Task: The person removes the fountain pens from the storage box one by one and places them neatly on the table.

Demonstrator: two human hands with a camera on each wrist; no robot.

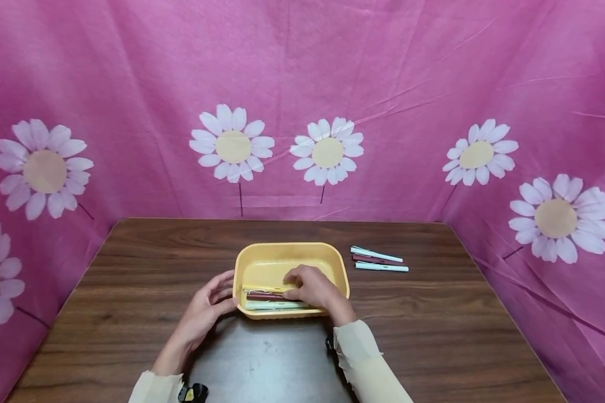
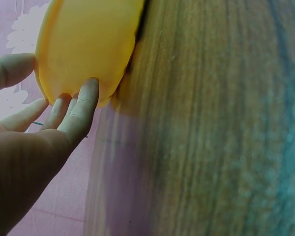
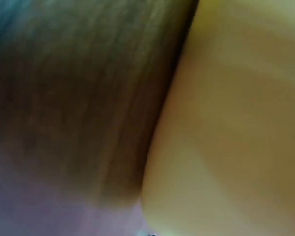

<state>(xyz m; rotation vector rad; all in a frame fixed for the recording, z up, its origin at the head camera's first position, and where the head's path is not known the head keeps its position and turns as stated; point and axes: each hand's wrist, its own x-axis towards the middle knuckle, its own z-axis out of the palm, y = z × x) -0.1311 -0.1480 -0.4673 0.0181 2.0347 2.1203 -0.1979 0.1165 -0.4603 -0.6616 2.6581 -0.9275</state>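
A yellow plastic basket (image 1: 292, 252) sits on the wooden table. My left hand (image 1: 209, 305) braces its left end, thumb at the near corner and fairly straight fingers against the outer wall. In the left wrist view, the fingertips (image 2: 92, 86) press the basket's side (image 2: 93, 39). Inside the basket, my right hand (image 1: 312, 288) reaches down with bent fingers, its thumb over the right end of a yellowish pen (image 1: 262, 290). Whether it pinches this pen I cannot tell. A dark red pen (image 1: 262, 297) and pale green pens (image 1: 272, 305) lie along the near wall, partly hidden by the hand.
Right of the basket, a white pen (image 1: 383, 255), a dark red pen (image 1: 370, 259) and another white pen (image 1: 383, 267) lie side by side. A pink curtain (image 1: 393, 67) with white flowers surrounds the brown table (image 1: 433, 336). The basket's wall (image 3: 226, 123) fills much of the blurred right wrist view.
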